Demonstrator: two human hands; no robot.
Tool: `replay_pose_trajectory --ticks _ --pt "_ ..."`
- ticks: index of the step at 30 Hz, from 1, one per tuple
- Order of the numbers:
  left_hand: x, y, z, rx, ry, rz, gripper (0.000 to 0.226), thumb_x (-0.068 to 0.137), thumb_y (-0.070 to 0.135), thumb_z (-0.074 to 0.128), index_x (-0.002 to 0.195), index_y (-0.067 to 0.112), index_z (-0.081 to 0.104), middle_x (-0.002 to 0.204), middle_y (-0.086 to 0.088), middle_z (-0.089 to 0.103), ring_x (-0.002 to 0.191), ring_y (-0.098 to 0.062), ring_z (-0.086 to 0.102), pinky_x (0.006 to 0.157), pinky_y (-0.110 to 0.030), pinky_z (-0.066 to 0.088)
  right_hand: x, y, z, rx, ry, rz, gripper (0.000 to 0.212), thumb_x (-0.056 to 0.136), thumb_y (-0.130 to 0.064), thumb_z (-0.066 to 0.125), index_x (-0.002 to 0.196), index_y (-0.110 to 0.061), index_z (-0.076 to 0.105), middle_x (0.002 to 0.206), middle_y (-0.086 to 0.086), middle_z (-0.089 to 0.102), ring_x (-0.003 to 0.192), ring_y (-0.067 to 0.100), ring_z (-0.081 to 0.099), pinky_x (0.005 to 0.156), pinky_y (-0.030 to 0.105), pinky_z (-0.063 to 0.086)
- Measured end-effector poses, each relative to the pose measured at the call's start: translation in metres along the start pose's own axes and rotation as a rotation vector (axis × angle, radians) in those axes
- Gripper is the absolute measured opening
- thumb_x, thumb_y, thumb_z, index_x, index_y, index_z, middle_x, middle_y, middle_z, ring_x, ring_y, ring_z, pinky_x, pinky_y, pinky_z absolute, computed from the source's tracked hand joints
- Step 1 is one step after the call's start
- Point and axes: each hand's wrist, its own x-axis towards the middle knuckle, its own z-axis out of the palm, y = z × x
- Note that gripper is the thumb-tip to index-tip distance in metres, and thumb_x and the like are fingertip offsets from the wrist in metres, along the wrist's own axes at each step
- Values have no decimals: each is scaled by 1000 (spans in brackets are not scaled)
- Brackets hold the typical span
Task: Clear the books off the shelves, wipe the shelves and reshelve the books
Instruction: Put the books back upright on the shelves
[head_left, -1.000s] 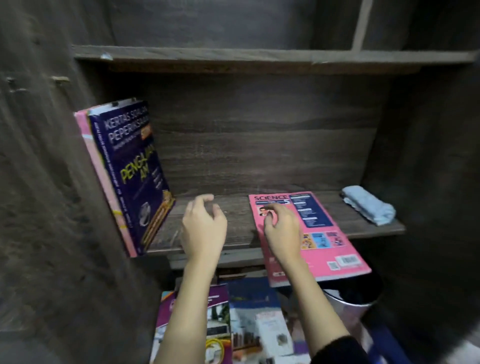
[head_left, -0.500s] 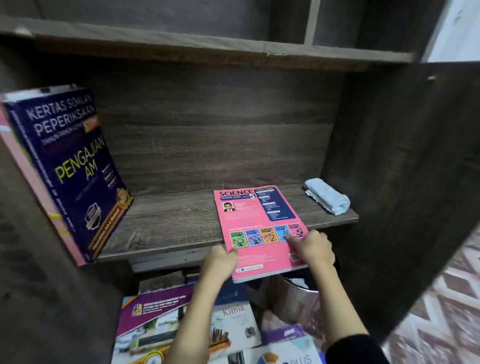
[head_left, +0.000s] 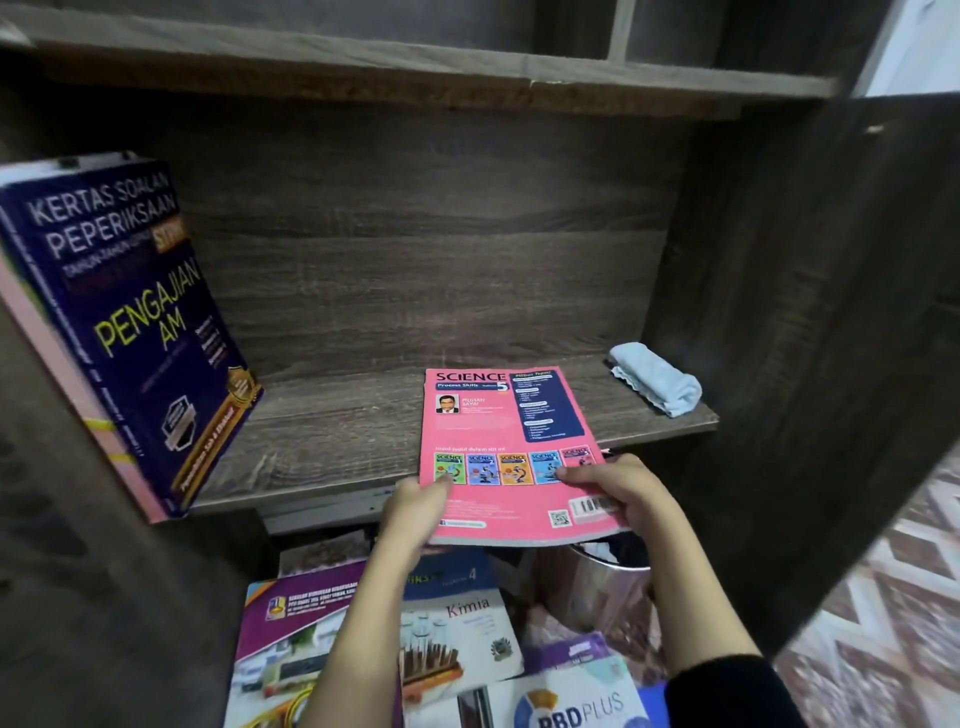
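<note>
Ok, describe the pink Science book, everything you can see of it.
The pink Science book is a thin paperback, printed SCIENCE Process Skills 5, with a dark blue text panel, a small portrait, a row of five little covers, a QR code and a barcode. It lies flat, far half on the wooden shelf, near end overhanging the front edge. The left hand grips its near left edge, the right hand its near right corner, thumbs on top.

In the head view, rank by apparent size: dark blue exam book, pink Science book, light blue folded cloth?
1. Dark blue exam book, perhaps helped by nearness.
2. Pink Science book.
3. Light blue folded cloth.
</note>
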Motion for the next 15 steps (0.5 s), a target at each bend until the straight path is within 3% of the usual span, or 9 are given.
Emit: replay_pose_trajectory --ticks 2,5,9,15 --pt "0 0 -4 -52 -20 -1 13 96 15 46 86 21 52 89 -6 66 82 -24 63 78 -36 54 -6 -1 2 39 -121 21 24 77 1 75 98 3 64 64 12 71 51 20 68 45 27 54" --pt "-2 1 -10 -93 -79 -13 20 98 5 40 86 18 50 84 -5 62 75 -19 60 74 -36 52 -4 0 7 91 -211 19 22 83 0 68 104 -3 62 73 11 73 58 20 70 51 30 58" --pt "0 2 -14 -119 -96 -9 12 99 7 41 107 12 48 97 -9 63 79 -20 61 63 -33 53 -5 -3 10 136 -276 -2 27 85 4 63 109 -5 57 79 13 74 63 24 72 57 35 60" --pt "-4 8 -23 -199 -88 -17 16 98 2 43 95 15 51 85 -5 62 74 -19 59 63 -34 51 -23 -25 13 200 -265 -158 32 81 16 60 107 -3 58 82 14 72 61 24 70 58 35 60"
